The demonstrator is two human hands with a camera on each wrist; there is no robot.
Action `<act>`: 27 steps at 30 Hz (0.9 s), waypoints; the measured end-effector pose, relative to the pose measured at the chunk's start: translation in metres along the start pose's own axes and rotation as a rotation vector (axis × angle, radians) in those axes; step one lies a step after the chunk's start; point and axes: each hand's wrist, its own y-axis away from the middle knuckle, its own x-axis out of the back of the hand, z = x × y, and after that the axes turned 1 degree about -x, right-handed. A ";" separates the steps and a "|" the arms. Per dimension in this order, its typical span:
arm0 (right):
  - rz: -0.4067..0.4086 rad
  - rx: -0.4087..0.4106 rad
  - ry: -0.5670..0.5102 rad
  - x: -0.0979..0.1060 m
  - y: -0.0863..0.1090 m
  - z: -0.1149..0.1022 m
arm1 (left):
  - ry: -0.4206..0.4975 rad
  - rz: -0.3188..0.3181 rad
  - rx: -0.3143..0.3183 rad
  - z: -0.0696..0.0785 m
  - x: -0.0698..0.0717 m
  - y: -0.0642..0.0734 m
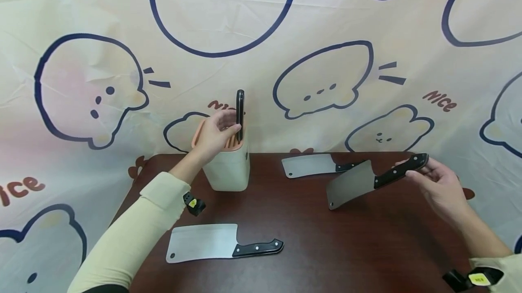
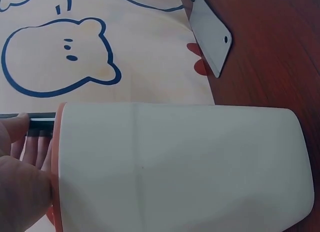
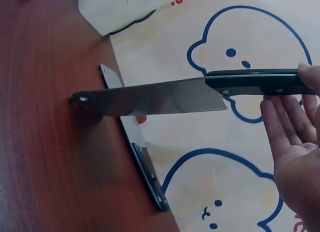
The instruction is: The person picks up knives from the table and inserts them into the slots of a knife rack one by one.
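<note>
In the head view my left hand (image 1: pixel 215 131) pinches an upright black handle (image 1: pixel 240 107) that stands in the knife block (image 1: pixel 228 173). The block is pale with a pinkish-orange slotted rim, and whatever is below the handle is hidden inside it. My right hand (image 1: pixel 442 186) holds a cleaver (image 1: pixel 354 183) by its black riveted handle, the blade tilted down to the left above the table. Behind that blade lies a second cleaver (image 1: pixel 308 165), its handle partly covered. A third cleaver (image 1: pixel 204 242) lies flat at the front left, handle pointing right.
The dark brown wooden table (image 1: pixel 310 247) meets a cream cloth backdrop (image 1: pixel 253 75) with blue cartoon outlines along its back edge. The knife block stands near the back left of the table. Black wrist cameras sit on both sleeves.
</note>
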 end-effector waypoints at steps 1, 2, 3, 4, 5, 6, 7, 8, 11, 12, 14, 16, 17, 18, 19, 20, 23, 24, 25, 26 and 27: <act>-0.004 0.003 -0.010 -0.001 -0.001 -0.002 | 0.001 0.000 -0.001 0.000 0.000 0.000; 0.000 0.001 -0.009 -0.002 -0.001 -0.004 | 0.001 0.000 -0.001 0.000 0.000 0.000; 0.002 -0.001 0.005 -0.004 -0.002 -0.006 | 0.002 0.000 0.000 0.000 0.000 0.000; 0.006 -0.004 0.026 -0.005 -0.003 -0.009 | -0.005 -0.001 -0.003 0.000 0.001 0.000; 0.013 -0.008 0.046 -0.006 -0.003 -0.012 | -0.009 -0.002 -0.005 0.000 0.001 0.000; 0.019 -0.012 0.066 -0.008 -0.004 -0.015 | -0.014 -0.002 -0.007 0.000 0.001 0.001; 0.025 -0.017 0.087 -0.009 -0.004 -0.017 | -0.019 -0.002 -0.009 0.000 0.001 0.001; 0.031 -0.017 0.114 -0.011 -0.005 -0.020 | -0.023 0.001 -0.011 0.001 0.001 0.001; 0.037 -0.013 0.176 -0.016 -0.007 -0.027 | -0.024 0.022 -0.003 0.001 0.003 0.003; 0.041 -0.009 0.217 -0.018 -0.008 -0.030 | -0.033 0.036 -0.001 0.002 0.003 0.004; 0.052 -0.003 0.326 -0.023 -0.010 -0.034 | -0.026 0.066 -0.005 0.003 0.005 0.006; 0.062 -0.002 0.421 -0.028 -0.012 -0.039 | -0.012 0.099 -0.024 0.006 0.006 0.007; 0.067 0.000 0.466 -0.030 -0.013 -0.041 | -0.004 0.113 -0.037 0.008 0.006 0.008; 0.068 0.000 0.492 -0.033 -0.015 -0.043 | 0.007 0.125 -0.052 0.010 0.007 0.008; 0.062 0.004 0.505 -0.035 -0.016 -0.045 | 0.023 0.135 -0.069 0.012 0.007 0.009; 0.060 0.004 0.510 -0.038 -0.017 -0.047 | 0.031 0.145 -0.084 0.015 0.007 0.010; 0.037 0.019 0.528 -0.045 -0.020 -0.053 | 0.033 0.172 -0.120 0.023 0.005 0.013; 0.028 0.027 0.533 -0.048 -0.020 -0.055 | 0.039 0.178 -0.133 0.026 0.004 0.015; 0.015 0.040 0.540 -0.051 -0.021 -0.058 | 0.046 0.184 -0.148 0.029 0.003 0.016; 0.008 0.050 0.547 -0.055 -0.022 -0.059 | 0.056 0.189 -0.162 0.032 0.001 0.017; -0.006 0.066 0.550 -0.058 -0.022 -0.061 | 0.069 0.194 -0.176 0.035 0.000 0.019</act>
